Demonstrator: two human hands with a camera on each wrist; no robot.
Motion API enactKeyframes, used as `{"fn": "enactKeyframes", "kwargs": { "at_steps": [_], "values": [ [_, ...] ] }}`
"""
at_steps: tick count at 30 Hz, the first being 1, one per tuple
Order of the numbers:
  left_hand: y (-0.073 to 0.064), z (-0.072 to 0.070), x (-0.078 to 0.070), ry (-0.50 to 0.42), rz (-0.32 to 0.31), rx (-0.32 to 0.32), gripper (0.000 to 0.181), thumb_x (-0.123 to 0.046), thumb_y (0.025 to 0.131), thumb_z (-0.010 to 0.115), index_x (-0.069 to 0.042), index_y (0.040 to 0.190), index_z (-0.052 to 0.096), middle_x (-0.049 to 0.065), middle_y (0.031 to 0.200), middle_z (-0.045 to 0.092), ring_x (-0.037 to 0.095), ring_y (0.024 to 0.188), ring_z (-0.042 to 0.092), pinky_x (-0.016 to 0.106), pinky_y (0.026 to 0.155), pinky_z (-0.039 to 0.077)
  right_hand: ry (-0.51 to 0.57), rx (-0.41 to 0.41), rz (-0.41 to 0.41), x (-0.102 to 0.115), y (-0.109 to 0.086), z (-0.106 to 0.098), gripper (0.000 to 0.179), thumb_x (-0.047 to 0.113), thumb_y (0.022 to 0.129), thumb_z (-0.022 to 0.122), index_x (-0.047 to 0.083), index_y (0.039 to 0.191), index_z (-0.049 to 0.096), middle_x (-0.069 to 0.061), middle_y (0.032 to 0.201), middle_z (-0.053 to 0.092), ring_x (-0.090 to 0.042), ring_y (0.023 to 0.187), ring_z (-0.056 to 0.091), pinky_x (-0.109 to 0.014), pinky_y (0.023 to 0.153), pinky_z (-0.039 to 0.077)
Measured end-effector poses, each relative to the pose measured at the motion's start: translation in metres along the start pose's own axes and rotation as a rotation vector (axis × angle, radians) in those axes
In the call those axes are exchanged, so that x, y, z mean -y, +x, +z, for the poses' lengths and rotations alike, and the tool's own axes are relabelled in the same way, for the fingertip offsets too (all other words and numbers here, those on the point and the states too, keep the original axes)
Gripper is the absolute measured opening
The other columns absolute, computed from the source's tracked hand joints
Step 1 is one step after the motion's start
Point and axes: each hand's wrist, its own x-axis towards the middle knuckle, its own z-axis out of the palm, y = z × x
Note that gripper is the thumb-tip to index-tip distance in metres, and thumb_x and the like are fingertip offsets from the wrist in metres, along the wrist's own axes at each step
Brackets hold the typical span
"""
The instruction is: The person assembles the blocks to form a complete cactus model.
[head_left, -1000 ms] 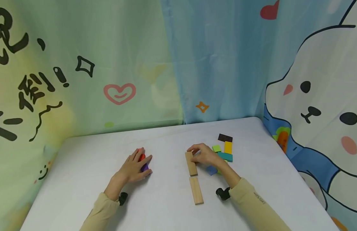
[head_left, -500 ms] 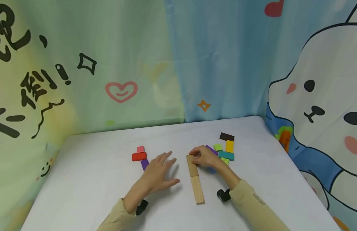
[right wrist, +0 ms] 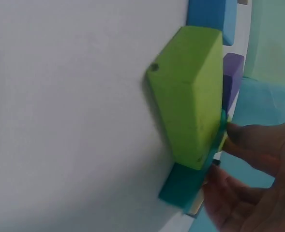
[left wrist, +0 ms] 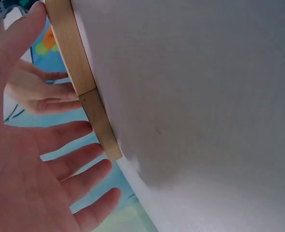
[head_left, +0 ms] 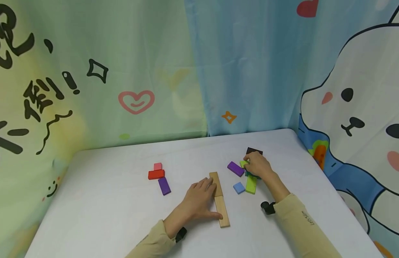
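Two plain wooden blocks lie end to end in a line, the far one meeting the near one. My left hand rests along their left side with its fingers extended, the thumb by the near block and fingertips at the far one. My right hand reaches over the coloured blocks, its fingertips by the small lime block and behind the teal block. A larger lime block stands against the teal one in the right wrist view. Whether the right fingers pinch anything is hidden.
Right of the wooden line lie a purple block, a blue block and a dark brown block. On the left, a pink block, a red block and another purple block lie together. A printed curtain hangs behind the table.
My left hand has moved right from the red and purple blocks to the wooden ones. The wooden blocks' gap has closed. My right hand has left them for the coloured group.
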Motion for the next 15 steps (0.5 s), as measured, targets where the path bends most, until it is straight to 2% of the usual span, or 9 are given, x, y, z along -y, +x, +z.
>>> {"fn": "enactKeyframes", "kwargs": {
  "at_steps": [5,9,12,15],
  "values": [
    [0.003,-0.005,-0.002,-0.006,-0.01,0.015,0.102,-0.075,0.069,0.072,-0.008,0.142,0.049,0.012,0.15,0.04,0.026,0.137,0.04,0.043,0.107,0.038,0.032,0.004,-0.005,-0.004,0.004,-0.001,0.026,0.008,0.085,0.072,-0.007,0.105,0.065,-0.022,0.104,0.063,-0.032,0.09,0.057,-0.049,0.081,0.049],
    [0.005,-0.005,-0.003,0.008,-0.014,0.018,0.101,-0.076,0.067,0.073,-0.008,0.139,0.051,0.012,0.147,0.043,0.025,0.134,0.043,0.041,0.105,0.04,0.108,-0.068,-0.026,-0.002,0.007,-0.002,0.016,0.003,0.085,0.072,-0.005,0.097,0.064,-0.02,0.096,0.065,-0.033,0.087,0.059,-0.048,0.079,0.049],
    [0.006,-0.005,-0.004,0.023,-0.014,0.011,0.1,-0.076,0.065,0.074,-0.008,0.136,0.054,0.011,0.144,0.045,0.025,0.132,0.045,0.04,0.104,0.04,0.218,-0.13,-0.091,0.008,0.009,-0.002,0.011,0.0,0.087,0.069,-0.006,0.096,0.067,-0.02,0.094,0.068,-0.033,0.088,0.062,-0.047,0.079,0.051],
    [0.007,-0.006,-0.004,0.038,-0.015,0.004,0.099,-0.077,0.064,0.074,-0.009,0.133,0.056,0.01,0.142,0.047,0.024,0.129,0.047,0.04,0.103,0.041,0.313,-0.114,-0.185,0.029,0.014,0.003,0.01,0.001,0.088,0.069,-0.004,0.097,0.071,-0.016,0.093,0.07,-0.03,0.085,0.063,-0.045,0.079,0.053]
  ]
}}
